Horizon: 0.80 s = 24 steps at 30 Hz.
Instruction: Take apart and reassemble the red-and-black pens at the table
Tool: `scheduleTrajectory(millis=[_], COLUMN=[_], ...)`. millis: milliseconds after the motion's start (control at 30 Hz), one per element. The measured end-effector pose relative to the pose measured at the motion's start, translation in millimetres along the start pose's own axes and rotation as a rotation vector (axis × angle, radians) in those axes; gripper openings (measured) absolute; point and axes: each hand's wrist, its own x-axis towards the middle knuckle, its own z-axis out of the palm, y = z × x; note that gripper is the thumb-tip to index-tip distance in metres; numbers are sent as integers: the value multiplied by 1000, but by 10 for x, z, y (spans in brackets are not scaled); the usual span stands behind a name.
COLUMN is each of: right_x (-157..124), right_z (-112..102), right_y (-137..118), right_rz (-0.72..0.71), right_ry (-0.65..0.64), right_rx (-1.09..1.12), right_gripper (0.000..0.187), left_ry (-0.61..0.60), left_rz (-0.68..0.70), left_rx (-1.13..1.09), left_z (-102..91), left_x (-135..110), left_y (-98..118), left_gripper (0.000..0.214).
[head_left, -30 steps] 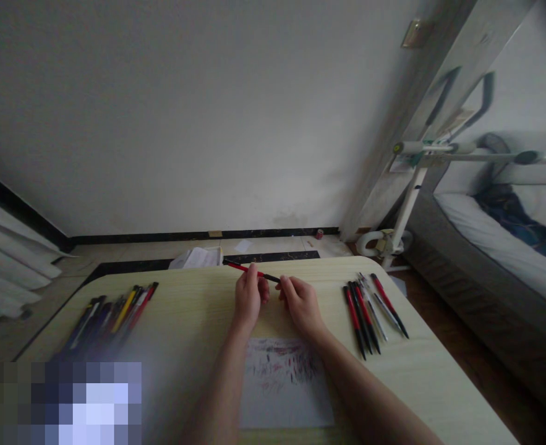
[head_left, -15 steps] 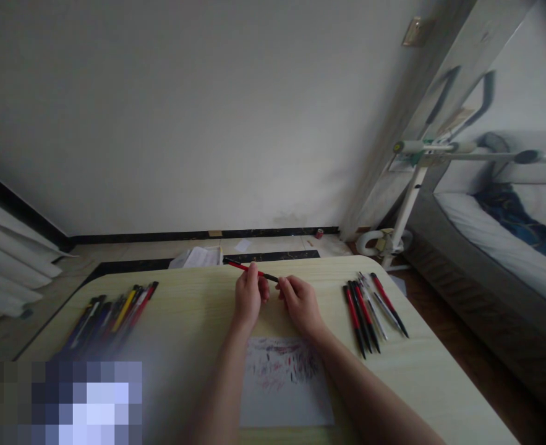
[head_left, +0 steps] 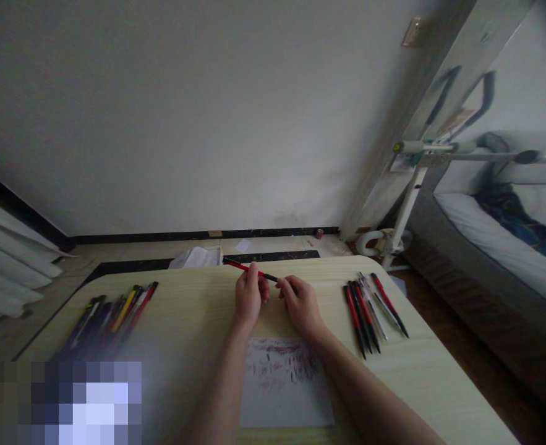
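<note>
The held pen (head_left: 240, 266) is red and black — the table (head_left: 189, 309) pale-yellow.

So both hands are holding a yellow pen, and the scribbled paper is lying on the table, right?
Not yellow: the head view shows a red-and-black pen in the left hand and right hand. The scribbled paper is indeed lying on the table.

Head camera: worn on the person's head; it looks forward and down, with a wide view.
Table (head_left: 193, 309): seen from above, from its near side; it takes much of the lower part.
Left hand (head_left: 248, 296) and right hand (head_left: 301, 301): near the camera, below the middle; the forearms (head_left: 229, 371) enter from the bottom edge.
Wall (head_left: 208, 123): farther than the table, filling most of the upper part.
Curtain (head_left: 8, 266): at the left edge.
</note>
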Motion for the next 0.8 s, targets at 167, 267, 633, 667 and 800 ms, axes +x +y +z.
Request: scheduleTrajectory(millis=[167, 267, 633, 667, 800], right_x=[1, 2, 1, 2, 3], right_z=[8, 6, 6, 6, 11], right_y=[12, 14, 9, 9, 11], right_rz=[6, 8, 18, 18, 17], right_ry=[0, 0, 10, 8, 8], right_rx=[8, 0, 1, 5, 11], right_gripper=[33, 32, 29, 29, 27], left_ry=[10, 12, 13, 14, 11], left_rz=[6, -2, -26, -30, -33], left_rx=[2, -14, -7, -7, -12], left_z=[1, -1, 12, 12, 8], left_x=[6, 9, -7, -8, -1], left_y=[-2, -13, 26, 26, 17], left_gripper=[46, 45, 45, 45, 46])
